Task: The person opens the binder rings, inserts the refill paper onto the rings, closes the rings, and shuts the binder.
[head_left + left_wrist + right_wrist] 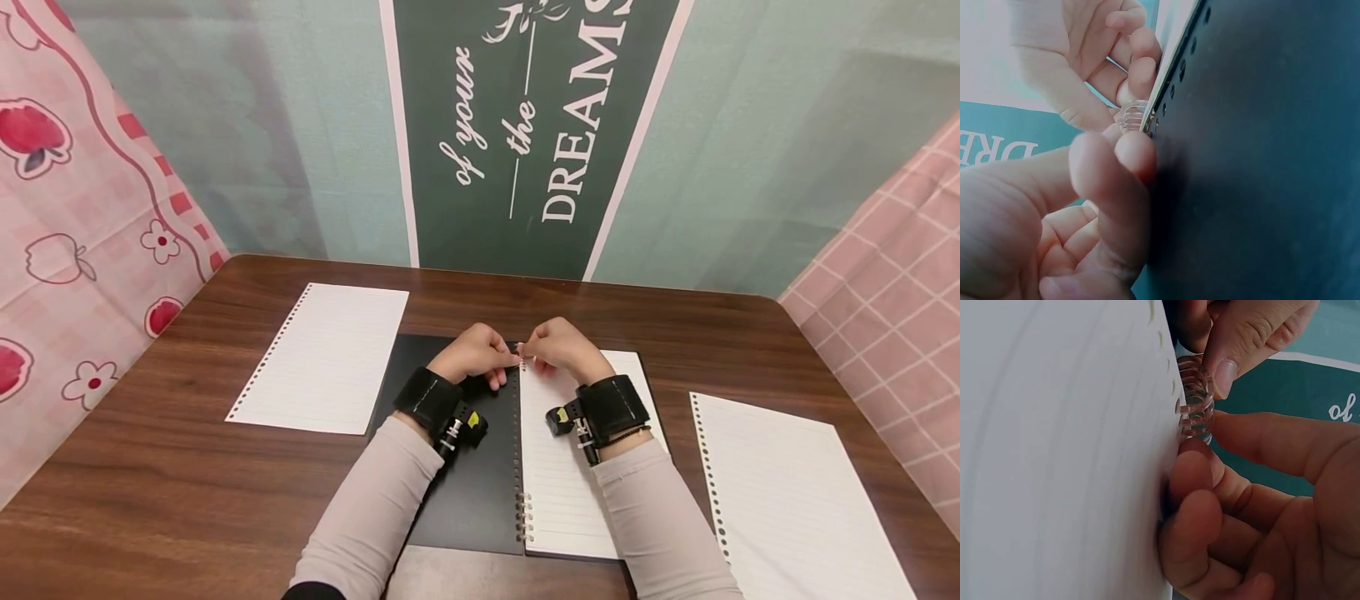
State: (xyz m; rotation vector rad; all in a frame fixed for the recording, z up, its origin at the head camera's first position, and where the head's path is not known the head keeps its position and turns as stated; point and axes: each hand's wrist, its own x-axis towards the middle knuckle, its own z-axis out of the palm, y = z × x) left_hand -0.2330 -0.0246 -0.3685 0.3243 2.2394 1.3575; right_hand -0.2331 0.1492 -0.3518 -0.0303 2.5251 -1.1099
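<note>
A loose-leaf notebook lies open, its black punched cover (472, 500) on the left and lined white pages (558, 500) on the right. At the far end of its spine, both hands meet over a short strip of clear plastic binding rings (1196, 415). My left hand (474, 354) pinches the rings between thumb and finger from the cover side. From the page side, my right hand (564, 348) pinches the same strip, thumb and curled fingers at the page edge. In the right wrist view the rings pass through the page holes. A second set of clear rings (527, 517) sits at the spine's near end.
One loose punched sheet (322, 358) lies left of the notebook, slightly overlapping the cover's edge. Another loose sheet (795, 492) lies to the right. The brown wooden table (165, 467) ends against a green printed cloth (330, 150) at the back.
</note>
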